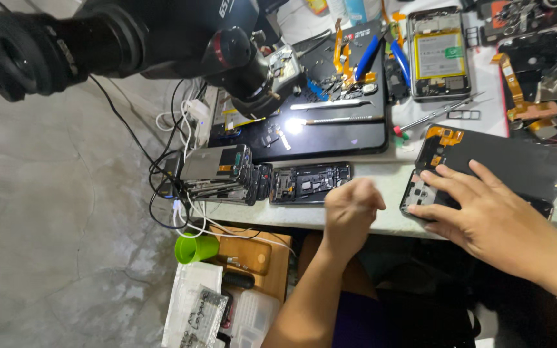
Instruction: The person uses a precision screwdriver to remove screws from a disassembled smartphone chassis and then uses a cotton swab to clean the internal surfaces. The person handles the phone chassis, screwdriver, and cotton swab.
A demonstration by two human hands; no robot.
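Head view: my right hand (485, 216) lies flat, fingers spread, on the black phone (523, 164) at the counter (381, 177) edge; left of the phone, my left hand (351, 209) is fisted, holding nothing I can see.

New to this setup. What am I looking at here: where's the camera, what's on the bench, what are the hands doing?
There is one picture, from a camera worn on a person's head, looking down at a phone-repair bench. No robot is involved, just two bare hands. The right hand lies flat, fingers spread, on an opened phone with a dark panel and orange ribbon cables. The left hand is curled into a loose fist at the table edge; whether it holds anything, I cannot tell. At top left a black microscope hangs over a dark work mat with a metal tool and small parts on it. Nearby are a stack of phone frames, a phone with its battery showing, and a green cup lower down.
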